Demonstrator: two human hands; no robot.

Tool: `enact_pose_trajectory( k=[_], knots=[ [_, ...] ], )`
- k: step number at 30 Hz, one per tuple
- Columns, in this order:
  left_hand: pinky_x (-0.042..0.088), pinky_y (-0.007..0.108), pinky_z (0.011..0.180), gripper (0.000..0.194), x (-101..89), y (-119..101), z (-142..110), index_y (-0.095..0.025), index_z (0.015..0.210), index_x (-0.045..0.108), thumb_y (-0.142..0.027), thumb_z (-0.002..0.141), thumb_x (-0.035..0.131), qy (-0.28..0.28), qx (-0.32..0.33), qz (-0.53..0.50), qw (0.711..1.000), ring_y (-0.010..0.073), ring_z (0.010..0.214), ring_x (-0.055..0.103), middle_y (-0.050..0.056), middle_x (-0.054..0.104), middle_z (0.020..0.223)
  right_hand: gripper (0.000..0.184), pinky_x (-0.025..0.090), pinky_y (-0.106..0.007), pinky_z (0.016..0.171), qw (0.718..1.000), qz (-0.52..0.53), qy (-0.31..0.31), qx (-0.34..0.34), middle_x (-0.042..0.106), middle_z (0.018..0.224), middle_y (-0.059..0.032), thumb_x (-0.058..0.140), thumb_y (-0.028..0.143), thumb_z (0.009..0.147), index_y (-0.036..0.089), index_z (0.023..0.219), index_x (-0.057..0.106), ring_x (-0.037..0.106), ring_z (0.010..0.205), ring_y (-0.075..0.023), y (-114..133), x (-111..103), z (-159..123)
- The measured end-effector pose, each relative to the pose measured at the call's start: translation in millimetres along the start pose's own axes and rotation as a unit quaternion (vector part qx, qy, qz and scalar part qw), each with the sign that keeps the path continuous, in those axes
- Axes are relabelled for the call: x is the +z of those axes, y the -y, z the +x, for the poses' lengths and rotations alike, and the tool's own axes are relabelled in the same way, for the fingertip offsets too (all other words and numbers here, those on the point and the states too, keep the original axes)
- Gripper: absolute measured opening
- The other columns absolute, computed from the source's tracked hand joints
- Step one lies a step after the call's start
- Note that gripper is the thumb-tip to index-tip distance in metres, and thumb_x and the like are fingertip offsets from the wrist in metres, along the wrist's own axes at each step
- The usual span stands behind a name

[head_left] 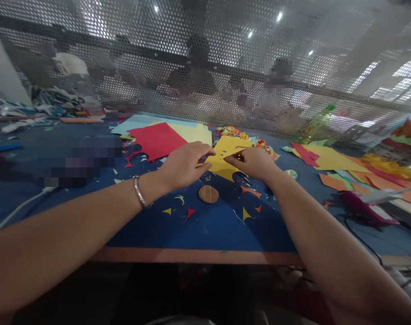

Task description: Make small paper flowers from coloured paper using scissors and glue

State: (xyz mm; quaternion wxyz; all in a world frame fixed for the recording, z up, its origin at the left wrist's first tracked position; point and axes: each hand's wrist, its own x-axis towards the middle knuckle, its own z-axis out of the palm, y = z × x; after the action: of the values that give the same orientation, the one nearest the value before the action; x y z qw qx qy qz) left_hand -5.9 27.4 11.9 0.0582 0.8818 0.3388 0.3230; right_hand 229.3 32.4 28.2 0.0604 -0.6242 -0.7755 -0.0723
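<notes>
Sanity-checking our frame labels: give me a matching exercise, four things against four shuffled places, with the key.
Things
1. round brown wooden disc
2. red paper sheet with scalloped edges
3. silver metal bangle
4. bright yellow paper sheet with cut-out edges

Places
A. around the left wrist
B. at the fingertips of the left hand and right hand
C. partly over a pale yellow sheet
D. on the blue tabletop, between the wrists

Pairs: 1-D, 2-C, 3-A, 4-B

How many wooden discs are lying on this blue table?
1. The wooden disc lies near the front edge, just below the left hand in the view. Others could be hidden under the paper.
</notes>
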Motion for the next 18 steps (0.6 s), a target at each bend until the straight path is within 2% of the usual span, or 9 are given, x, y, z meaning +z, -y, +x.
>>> enact_pose_trajectory(
  k=[3,6,8,10,12,15,18],
  knots=[
    [0.042,0.039,0.095,0.041,15.1,-13,6,-0.014,0.122,0.06,-0.037,0.089,0.055,-0.034,0.048,0.034,0.998,0.0282,0.11,0.056,0.015,0.065,0.118,0.052,0.026,-0.029,0.055,1.0,-0.016,0.002,-0.019,0.072,0.082,-0.0111,0.042,0.06,0.092,0.018,0.089,0.073,0.062,0.071,-0.0219,11,-1,-5],
    [0.044,0.04,0.089,0.046,22.9,-18,17,-0.012,0.125,0.06,-0.035,0.085,0.06,-0.014,0.059,0.019,0.998,0.0301,0.105,0.057,0.016,0.067,0.115,0.039,0.027,-0.029,0.057,0.998,-0.048,0.001,-0.031,0.074,0.092,-0.0127,0.051,0.048,0.09,0.019,0.107,0.07,0.065,0.078,-0.0246,19,0,-8],
    [0.045,0.038,0.082,0.035,24.3,-15,23,-0.011,0.117,0.066,-0.028,0.088,0.054,-0.004,0.042,-0.002,0.999,0.0277,0.095,0.061,0.015,0.071,0.105,0.04,0.028,-0.029,0.056,0.998,-0.049,0.003,-0.035,0.074,0.094,-0.0122,0.051,0.05,0.09,0.019,0.108,0.068,0.066,0.079,-0.0253,22,0,-9],
    [0.045,0.035,0.075,0.027,22.8,-8,25,-0.014,0.102,0.072,-0.024,0.089,0.05,-0.011,0.011,-0.042,0.999,0.0237,0.084,0.064,0.012,0.073,0.094,0.046,0.028,-0.029,0.056,0.999,-0.03,0.006,-0.035,0.074,0.09,-0.0104,0.044,0.059,0.091,0.021,0.103,0.068,0.066,0.078,-0.0248,22,1,-8],
    [0.046,0.032,0.07,0.023,19.6,1,25,-0.015,0.099,0.073,-0.023,0.085,0.057,-0.049,-0.05,-0.125,0.99,0.0197,0.077,0.064,0.01,0.073,0.09,0.054,0.029,-0.028,0.055,0.999,-0.02,0.013,-0.031,0.073,0.085,-0.0098,0.039,0.067,0.09,0.022,0.096,0.068,0.065,0.077,-0.0244,21,2,-7],
    [0.047,0.029,0.062,0.02,13.8,15,23,-0.014,0.097,0.071,-0.023,0.081,0.063,-0.039,-0.149,-0.268,0.951,0.0146,0.064,0.061,0.008,0.071,0.078,0.057,0.031,-0.028,0.056,0.999,-0.02,0.027,-0.023,0.071,0.082,-0.0103,0.039,0.071,0.088,0.021,0.092,0.068,0.064,0.076,-0.0242,21,1,-6],
    [0.049,0.027,0.065,0.015,7.4,24,21,-0.013,0.09,0.07,-0.013,0.075,0.067,-0.039,-0.202,-0.358,0.911,0.0125,0.067,0.061,0.006,0.069,0.077,0.055,0.032,-0.028,0.058,0.998,-0.029,0.042,-0.03,0.071,0.082,-0.0107,0.04,0.068,0.089,0.021,0.092,0.068,0.064,0.078,-0.0243,22,0,-7]
  ],
)
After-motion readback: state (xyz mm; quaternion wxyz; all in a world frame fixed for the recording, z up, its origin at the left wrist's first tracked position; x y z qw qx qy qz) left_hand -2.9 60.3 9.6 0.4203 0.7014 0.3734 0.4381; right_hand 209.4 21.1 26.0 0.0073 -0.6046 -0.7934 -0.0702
